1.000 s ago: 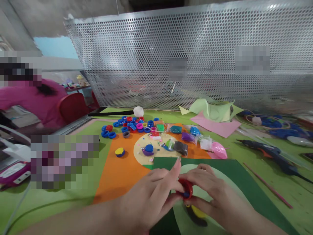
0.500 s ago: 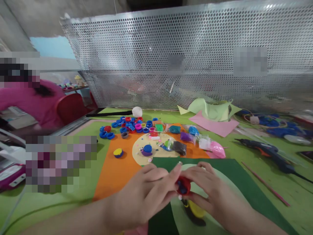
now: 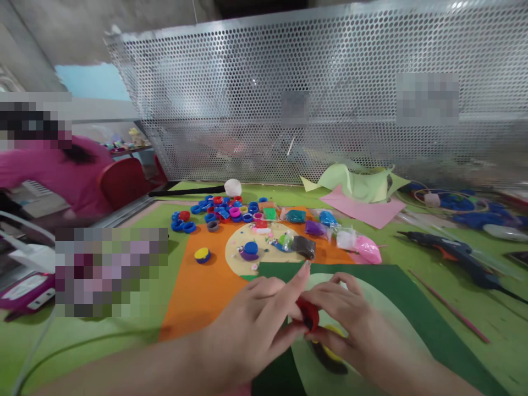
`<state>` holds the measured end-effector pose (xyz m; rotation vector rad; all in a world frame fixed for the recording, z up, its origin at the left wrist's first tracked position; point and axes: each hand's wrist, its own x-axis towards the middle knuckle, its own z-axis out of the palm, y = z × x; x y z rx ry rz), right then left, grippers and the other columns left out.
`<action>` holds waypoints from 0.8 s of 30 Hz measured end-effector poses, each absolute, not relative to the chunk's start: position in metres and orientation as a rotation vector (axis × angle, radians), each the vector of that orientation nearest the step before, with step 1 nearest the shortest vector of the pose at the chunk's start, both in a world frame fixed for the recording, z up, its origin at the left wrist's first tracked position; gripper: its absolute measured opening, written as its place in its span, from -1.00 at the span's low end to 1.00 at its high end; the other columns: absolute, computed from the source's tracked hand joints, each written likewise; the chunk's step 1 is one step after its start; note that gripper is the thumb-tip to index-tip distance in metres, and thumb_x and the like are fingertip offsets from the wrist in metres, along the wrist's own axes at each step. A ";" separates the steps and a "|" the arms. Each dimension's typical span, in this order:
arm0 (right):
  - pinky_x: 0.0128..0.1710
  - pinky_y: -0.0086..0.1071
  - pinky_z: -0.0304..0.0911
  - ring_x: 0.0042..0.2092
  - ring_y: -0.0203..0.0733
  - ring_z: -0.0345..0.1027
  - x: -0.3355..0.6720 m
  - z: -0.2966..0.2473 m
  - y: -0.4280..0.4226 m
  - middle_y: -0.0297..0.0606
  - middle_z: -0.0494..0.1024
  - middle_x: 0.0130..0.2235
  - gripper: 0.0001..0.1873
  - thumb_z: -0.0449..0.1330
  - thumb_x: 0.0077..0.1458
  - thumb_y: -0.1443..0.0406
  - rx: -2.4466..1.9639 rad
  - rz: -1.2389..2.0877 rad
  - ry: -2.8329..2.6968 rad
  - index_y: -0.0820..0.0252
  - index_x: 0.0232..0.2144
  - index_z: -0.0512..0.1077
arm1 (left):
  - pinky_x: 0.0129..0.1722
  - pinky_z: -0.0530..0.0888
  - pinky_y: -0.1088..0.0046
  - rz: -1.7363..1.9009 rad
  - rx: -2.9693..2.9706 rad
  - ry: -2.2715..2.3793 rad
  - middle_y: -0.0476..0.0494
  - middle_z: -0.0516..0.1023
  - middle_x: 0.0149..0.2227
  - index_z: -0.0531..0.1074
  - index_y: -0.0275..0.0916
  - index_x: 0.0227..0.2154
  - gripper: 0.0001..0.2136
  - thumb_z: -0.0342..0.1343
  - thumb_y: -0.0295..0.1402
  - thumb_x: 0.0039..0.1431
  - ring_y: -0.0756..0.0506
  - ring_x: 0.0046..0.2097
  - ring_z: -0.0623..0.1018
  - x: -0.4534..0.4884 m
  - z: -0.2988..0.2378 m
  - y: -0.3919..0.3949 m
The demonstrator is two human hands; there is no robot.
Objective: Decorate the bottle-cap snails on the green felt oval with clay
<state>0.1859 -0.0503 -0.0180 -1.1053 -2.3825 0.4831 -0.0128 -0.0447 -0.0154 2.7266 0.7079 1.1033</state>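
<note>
Between the fingers of both hands is a red bottle cap (image 3: 310, 317) with something dark inside. My left hand (image 3: 258, 316) grips its left side, with the index finger raised above it. My right hand (image 3: 350, 316) closes on the cap from the right with thumb and fingers. Below them lies dark green paper (image 3: 272, 360) bearing a pale green round piece (image 3: 388, 324). A yellow and dark brown shape (image 3: 332, 352) sits on that round piece, partly covered by my right hand.
Orange paper (image 3: 198, 297) carries a cream circle (image 3: 235, 264) with small clay snails. A cap filled with yellow (image 3: 202, 255), many loose caps (image 3: 223, 212) and clay packets (image 3: 304, 246) lie beyond. At right are a glue gun (image 3: 457, 256) and pink stick (image 3: 449, 308). A person (image 3: 82, 165) sits at left.
The red cap has tilted in my fingers, so less of its inside shows. Both hands stay close together, and the view has shifted slightly.
</note>
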 end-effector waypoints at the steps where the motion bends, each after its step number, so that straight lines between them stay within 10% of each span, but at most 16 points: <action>1: 0.07 -0.16 0.06 -0.12 -0.21 0.37 0.186 -0.019 -0.050 -0.40 0.53 -0.16 -0.67 0.22 0.01 0.34 -1.123 0.471 -2.368 0.01 -0.13 0.35 | -0.25 0.42 0.33 1.097 2.699 0.714 -0.04 0.57 -0.39 -0.22 -0.35 0.23 -0.41 -0.04 -0.46 0.24 -0.10 -0.30 0.44 -0.013 -0.017 -0.045; 24: 0.01 -0.16 0.09 -0.20 -0.20 0.37 0.184 -0.016 -0.051 -0.41 0.52 -0.23 -0.77 0.22 0.01 0.34 -1.126 0.546 -2.394 0.02 -0.23 0.34 | -0.27 0.43 0.35 1.045 2.744 0.664 -0.10 0.56 -0.35 -0.25 -0.38 0.23 -0.40 -0.07 -0.55 0.22 -0.08 -0.29 0.46 -0.011 -0.015 -0.046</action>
